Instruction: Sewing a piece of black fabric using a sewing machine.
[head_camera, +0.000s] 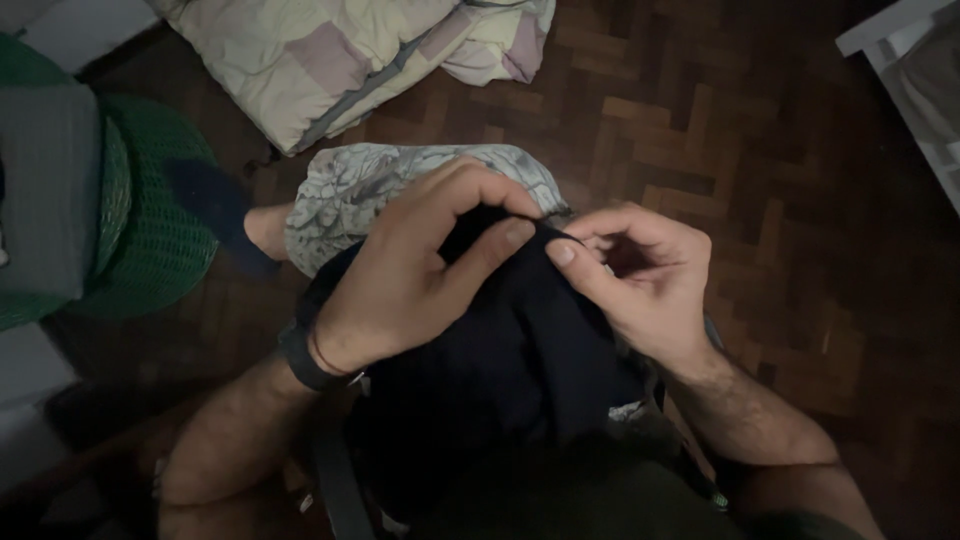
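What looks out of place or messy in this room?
A pale patchwork quilt lies crumpled on the wooden floor rather than on a bed. Otherwise nothing stands out: the left hand and right hand pinch a dark cloth.

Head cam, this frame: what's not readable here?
- Dark cloth: its kind and shape are lost in dim light; the lower part is cut off by the bottom edge.
- Left hand and right hand: whatever the fingertips pinch at the cloth's top edge is too small to tell.
- Patterned grey fabric: partly hidden behind the left hand.
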